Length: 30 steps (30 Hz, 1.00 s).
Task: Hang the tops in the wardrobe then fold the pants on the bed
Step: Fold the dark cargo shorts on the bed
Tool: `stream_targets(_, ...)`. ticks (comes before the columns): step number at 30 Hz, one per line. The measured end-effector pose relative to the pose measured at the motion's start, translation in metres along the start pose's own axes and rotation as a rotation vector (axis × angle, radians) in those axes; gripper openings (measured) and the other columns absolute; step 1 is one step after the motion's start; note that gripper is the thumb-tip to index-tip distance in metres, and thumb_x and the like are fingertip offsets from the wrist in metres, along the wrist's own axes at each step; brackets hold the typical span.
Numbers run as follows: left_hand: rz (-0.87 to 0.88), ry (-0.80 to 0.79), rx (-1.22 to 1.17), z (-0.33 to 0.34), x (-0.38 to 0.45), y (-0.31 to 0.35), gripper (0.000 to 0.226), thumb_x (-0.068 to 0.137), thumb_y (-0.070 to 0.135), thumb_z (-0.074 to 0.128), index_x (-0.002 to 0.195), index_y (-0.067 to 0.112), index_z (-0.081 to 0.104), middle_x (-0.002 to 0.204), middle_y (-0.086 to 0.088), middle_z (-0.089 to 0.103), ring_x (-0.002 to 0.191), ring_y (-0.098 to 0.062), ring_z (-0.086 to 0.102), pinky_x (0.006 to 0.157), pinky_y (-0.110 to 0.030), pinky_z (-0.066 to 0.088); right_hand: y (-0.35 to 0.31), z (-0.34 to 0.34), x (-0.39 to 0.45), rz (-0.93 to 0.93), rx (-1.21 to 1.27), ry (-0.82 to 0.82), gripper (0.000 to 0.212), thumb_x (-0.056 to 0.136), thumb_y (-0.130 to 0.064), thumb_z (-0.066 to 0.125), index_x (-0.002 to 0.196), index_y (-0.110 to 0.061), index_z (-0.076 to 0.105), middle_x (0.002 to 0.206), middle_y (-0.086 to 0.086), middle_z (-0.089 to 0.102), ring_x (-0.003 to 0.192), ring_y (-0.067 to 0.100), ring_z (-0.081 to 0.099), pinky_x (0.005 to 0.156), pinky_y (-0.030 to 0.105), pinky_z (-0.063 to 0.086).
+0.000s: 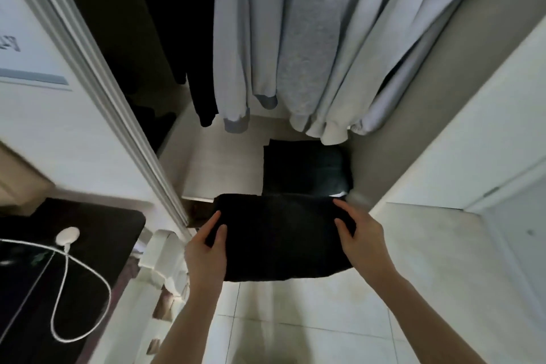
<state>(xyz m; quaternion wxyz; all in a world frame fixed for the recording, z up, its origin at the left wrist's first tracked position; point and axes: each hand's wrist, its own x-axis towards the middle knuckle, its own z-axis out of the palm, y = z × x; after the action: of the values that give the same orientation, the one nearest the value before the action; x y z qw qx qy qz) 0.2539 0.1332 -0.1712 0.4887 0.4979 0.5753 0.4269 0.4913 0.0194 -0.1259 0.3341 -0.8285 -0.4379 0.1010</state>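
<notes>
Both hands, left hand [211,238] and right hand [356,232], clasp the sides of folded black pants [280,233] held just before the wardrobe shelf [218,168]. Grey tops [310,38] already hang above and another folded dark garment [305,167] lies on the shelf, so the task looks nearly finished.

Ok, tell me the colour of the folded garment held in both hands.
Black, seen in the head view: folded garment.
</notes>
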Motion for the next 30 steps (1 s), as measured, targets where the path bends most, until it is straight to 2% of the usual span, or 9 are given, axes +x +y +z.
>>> stream_targets(3,-0.022,-0.122,0.02,0.02,0.033,0.003,0.035,0.094,0.015,0.062,0.122,0.035,0.065,0.094,0.027,0.069,0.085,0.014,0.062,0.074,-0.008,0.049,0.001,0.004,0.023,0.044,-0.039,0.023,0.036,0.09,-0.007,0.058,0.125,-0.016,0.061,0.115,0.003,0.068,0.103,0.023,0.063,0.087,0.017,0.037)
stream_targets(8,0.083,-0.273,0.092,0.086,0.116,0.027,0.035,0.094,0.009,0.061,0.129,0.013,0.063,0.126,-0.003,0.065,0.118,-0.014,0.059,0.097,-0.015,0.041,0.002,0.006,0.118,0.154,-0.057,0.038,0.037,0.093,-0.007,0.053,0.128,-0.013,0.059,0.124,0.008,0.064,0.114,0.027,0.058,0.095,0.023,0.037)
stream_targets(12,0.228,-0.26,-0.045,0.138,0.169,0.054,0.039,0.094,0.016,0.062,0.133,0.018,0.06,0.124,0.014,0.061,0.111,0.01,0.055,0.094,-0.003,0.039,0.008,0.013,0.183,0.058,-0.036,0.337,0.033,0.09,-0.001,0.052,0.121,-0.005,0.062,0.119,0.016,0.063,0.111,0.032,0.057,0.093,0.023,0.035)
stream_targets(14,0.246,-0.247,-0.066,0.166,0.19,0.038,0.042,0.093,0.023,0.064,0.135,0.024,0.057,0.126,0.018,0.06,0.118,0.009,0.053,0.1,-0.008,0.039,0.033,0.039,0.204,0.048,-0.054,0.424,0.035,0.089,-0.001,0.052,0.123,-0.005,0.059,0.121,0.017,0.059,0.108,0.03,0.056,0.09,0.025,0.036)
stream_targets(16,0.204,-0.299,0.051,0.189,0.204,0.002,0.052,0.092,0.02,0.065,0.141,0.023,0.049,0.137,0.007,0.056,0.128,-0.008,0.05,0.107,-0.019,0.038,0.065,0.074,0.214,0.154,-0.074,0.371,0.042,0.091,-0.005,0.049,0.131,-0.012,0.053,0.129,0.016,0.051,0.106,0.031,0.054,0.089,0.033,0.04)
stream_targets(18,0.082,-0.417,0.256,0.2,0.207,-0.038,0.063,0.091,0.011,0.064,0.148,0.019,0.038,0.143,-0.003,0.05,0.133,-0.02,0.046,0.112,-0.029,0.036,0.095,0.101,0.218,0.317,-0.147,0.162,0.051,0.092,-0.006,0.046,0.141,-0.021,0.043,0.133,0.019,0.046,0.108,0.039,0.053,0.089,0.039,0.041)
stream_targets(21,-0.047,-0.493,0.356,0.204,0.209,-0.083,0.063,0.092,0.007,0.062,0.149,0.016,0.036,0.145,-0.008,0.049,0.134,-0.027,0.045,0.114,-0.039,0.036,0.121,0.122,0.23,0.428,-0.17,-0.028,0.061,0.091,-0.004,0.046,0.146,-0.026,0.035,0.131,0.022,0.051,0.114,0.04,0.053,0.095,0.04,0.04)
stream_targets(27,0.052,-0.368,0.216,0.199,0.21,-0.08,0.051,0.09,0.002,0.063,0.139,0.011,0.051,0.135,-0.005,0.057,0.128,-0.019,0.051,0.107,-0.02,0.037,0.115,0.115,0.237,0.281,-0.187,0.196,0.06,0.083,0.003,0.048,0.138,-0.019,0.049,0.129,0.02,0.05,0.112,0.038,0.051,0.094,0.036,0.039)
stream_targets(30,0.01,-0.467,0.401,0.198,0.21,-0.081,0.055,0.091,0.005,0.062,0.143,0.014,0.046,0.138,-0.01,0.054,0.129,-0.025,0.049,0.104,-0.023,0.035,0.117,0.121,0.225,0.283,-0.412,0.027,0.059,0.092,-0.008,0.046,0.147,-0.026,0.035,0.135,0.02,0.04,0.117,0.039,0.046,0.094,0.04,0.04)
